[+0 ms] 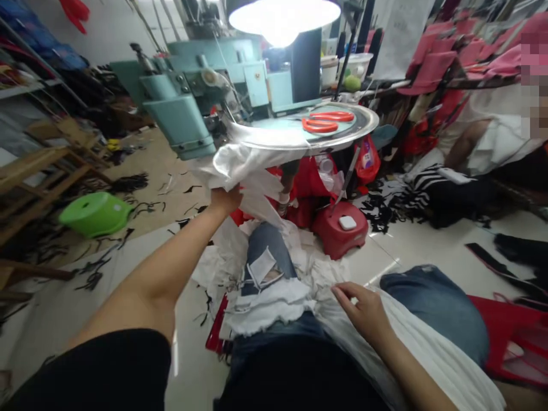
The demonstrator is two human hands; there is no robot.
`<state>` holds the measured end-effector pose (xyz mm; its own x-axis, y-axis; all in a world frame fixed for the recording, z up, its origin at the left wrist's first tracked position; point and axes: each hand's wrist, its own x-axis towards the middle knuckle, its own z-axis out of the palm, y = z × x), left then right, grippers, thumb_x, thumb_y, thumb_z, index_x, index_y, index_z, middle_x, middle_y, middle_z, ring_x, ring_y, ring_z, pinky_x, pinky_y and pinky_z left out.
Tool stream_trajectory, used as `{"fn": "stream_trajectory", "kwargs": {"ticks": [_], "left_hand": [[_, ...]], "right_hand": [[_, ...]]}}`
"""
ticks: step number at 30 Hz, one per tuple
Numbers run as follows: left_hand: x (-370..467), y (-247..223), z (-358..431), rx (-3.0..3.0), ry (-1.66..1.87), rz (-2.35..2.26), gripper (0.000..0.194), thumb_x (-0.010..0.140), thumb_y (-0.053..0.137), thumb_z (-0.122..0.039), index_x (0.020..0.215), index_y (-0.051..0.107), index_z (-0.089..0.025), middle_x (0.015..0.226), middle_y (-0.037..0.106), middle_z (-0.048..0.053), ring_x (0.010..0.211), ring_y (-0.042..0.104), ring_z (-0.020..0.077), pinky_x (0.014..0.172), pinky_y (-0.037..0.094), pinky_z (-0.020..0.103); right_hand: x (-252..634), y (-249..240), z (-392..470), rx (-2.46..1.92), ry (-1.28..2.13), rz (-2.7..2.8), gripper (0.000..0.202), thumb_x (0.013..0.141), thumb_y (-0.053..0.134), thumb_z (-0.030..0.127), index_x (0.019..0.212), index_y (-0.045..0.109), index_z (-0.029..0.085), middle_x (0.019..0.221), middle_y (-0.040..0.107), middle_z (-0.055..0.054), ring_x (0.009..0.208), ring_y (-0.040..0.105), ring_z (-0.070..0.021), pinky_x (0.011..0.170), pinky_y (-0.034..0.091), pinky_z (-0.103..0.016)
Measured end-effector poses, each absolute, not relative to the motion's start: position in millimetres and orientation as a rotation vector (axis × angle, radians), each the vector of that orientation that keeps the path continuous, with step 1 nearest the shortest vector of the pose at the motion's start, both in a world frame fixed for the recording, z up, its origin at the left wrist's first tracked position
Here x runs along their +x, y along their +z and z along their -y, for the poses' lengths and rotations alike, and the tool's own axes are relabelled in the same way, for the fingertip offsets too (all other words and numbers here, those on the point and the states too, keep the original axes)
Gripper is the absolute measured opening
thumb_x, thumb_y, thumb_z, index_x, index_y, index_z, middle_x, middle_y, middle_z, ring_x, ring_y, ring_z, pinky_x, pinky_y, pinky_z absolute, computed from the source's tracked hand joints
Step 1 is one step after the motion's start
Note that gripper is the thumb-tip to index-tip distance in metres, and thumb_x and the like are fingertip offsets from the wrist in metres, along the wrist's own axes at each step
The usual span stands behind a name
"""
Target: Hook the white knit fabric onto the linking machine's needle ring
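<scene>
My left hand point(226, 201) is closed around white fabric point(252, 162) that hangs from the rim of a round metal plate on a teal machine point(180, 117). Its fingers are partly hidden by the folds. My right hand point(363, 313) hovers over my lap with its fingers curled together near a piece of white cloth point(327, 279); what they pinch, if anything, is too small to make out. More white cloth with ruffled edges point(269, 305) lies across my jeans. Orange-handled scissors point(321, 127) rest on top of the round plate.
A bright lamp point(285, 20) hangs over the machine. Red stool point(340, 228) with a small white box stands beyond my knees; a green stool point(96, 214) is at the left. Black scraps point(128, 182) litter the floor. Another person sits at the right edge near pink machines point(432, 63).
</scene>
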<state>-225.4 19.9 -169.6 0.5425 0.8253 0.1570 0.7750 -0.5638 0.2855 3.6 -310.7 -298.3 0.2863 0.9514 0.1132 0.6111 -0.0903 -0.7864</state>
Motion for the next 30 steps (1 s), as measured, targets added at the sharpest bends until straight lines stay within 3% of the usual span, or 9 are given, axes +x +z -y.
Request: {"fn": "stream_trajectory", "kwargs": {"ticks": [3,5,6,7,12,17,24,30], "left_hand": [[-260.8,-207.6,39.6,2.385,0.171,-1.223,0.026,0.088,0.067,-0.037,0.102,0.069,-0.014,0.103,0.071,0.006,0.094,0.067,0.0203,0.086,0.054,0.038],[-286.7,-238.9,90.6,2.232,0.053,-1.188,0.022,0.076,0.074,-0.039,0.076,0.074,-0.016,0.075,0.073,0.002,0.073,0.068,0.02,0.071,0.052,0.029],[-298.8,-253.4,114.8,2.163,0.027,-1.187,0.022,0.069,0.077,-0.039,0.073,0.075,-0.017,0.071,0.073,0.002,0.069,0.068,0.0201,0.066,0.051,0.027],[-309.5,-266.0,136.0,2.103,0.022,-1.196,0.023,0.064,0.079,-0.038,0.074,0.075,-0.018,0.073,0.074,0.002,0.07,0.068,0.0207,0.064,0.05,0.026],[-335.1,-295.2,181.6,1.922,0.179,-1.309,0.033,0.081,0.054,-0.045,0.076,0.071,-0.018,0.081,0.073,0.005,0.077,0.065,0.0213,0.072,0.048,0.028],[-336.5,-293.2,164.5,1.816,0.325,-1.379,0.038,0.082,0.049,-0.054,0.074,0.061,-0.019,0.068,0.059,0.0,0.072,0.055,0.0191,0.069,0.043,0.027],[-333.7,-268.9,131.9,1.656,0.28,-1.295,0.051,0.068,0.063,-0.066,0.07,0.059,-0.016,0.061,0.053,-0.002,0.057,0.045,0.0136,0.055,0.035,0.023],[-321.8,-262.3,125.3,1.55,0.24,-1.313,0.063,0.065,0.058,-0.079,0.064,0.053,-0.017,0.05,0.045,-0.003,0.046,0.038,0.0107,0.045,0.03,0.023]], "right_hand": [[-12.7,-305.6,304.4,-1.805,0.705,1.57,0.023,0.089,0.056,0.034,0.088,0.075,0.021,0.086,0.077,-0.008,0.077,0.07,-0.0234,0.076,0.052,-0.035],[-26.9,-312.0,291.1,-1.808,0.798,1.655,0.018,0.088,0.059,0.028,0.088,0.075,0.02,0.085,0.075,-0.007,0.079,0.069,-0.0233,0.078,0.051,-0.037],[-34.9,-316.4,281.2,-1.807,0.842,1.686,0.016,0.088,0.06,0.027,0.09,0.074,0.02,0.087,0.075,-0.007,0.082,0.069,-0.0229,0.081,0.052,-0.038],[-43.1,-321.6,269.5,-1.804,0.887,1.708,0.015,0.089,0.062,0.027,0.095,0.073,0.019,0.093,0.074,-0.007,0.087,0.068,-0.0223,0.084,0.052,-0.04],[-63.5,-349.6,211.0,-1.756,1.135,1.697,0.025,0.094,0.063,0.035,0.11,0.065,0.017,0.116,0.066,-0.007,0.103,0.064,-0.0212,0.092,0.053,-0.044],[-38.8,-354.0,202.0,-1.58,1.342,1.532,0.022,0.093,0.064,0.032,0.106,0.065,0.014,0.109,0.067,-0.006,0.096,0.066,-0.0194,0.084,0.056,-0.039],[-21.1,-340.8,216.4,-1.454,1.52,1.114,0.022,0.096,0.059,0.035,0.099,0.063,0.013,0.087,0.065,0.0,0.068,0.062,-0.0111,0.061,0.055,-0.026],[-18.8,-327.0,223.5,-1.37,1.628,0.861,0.023,0.097,0.059,0.036,0.095,0.063,0.013,0.079,0.063,0.002,0.059,0.059,-0.0086,0.054,0.051,-0.022]]}}
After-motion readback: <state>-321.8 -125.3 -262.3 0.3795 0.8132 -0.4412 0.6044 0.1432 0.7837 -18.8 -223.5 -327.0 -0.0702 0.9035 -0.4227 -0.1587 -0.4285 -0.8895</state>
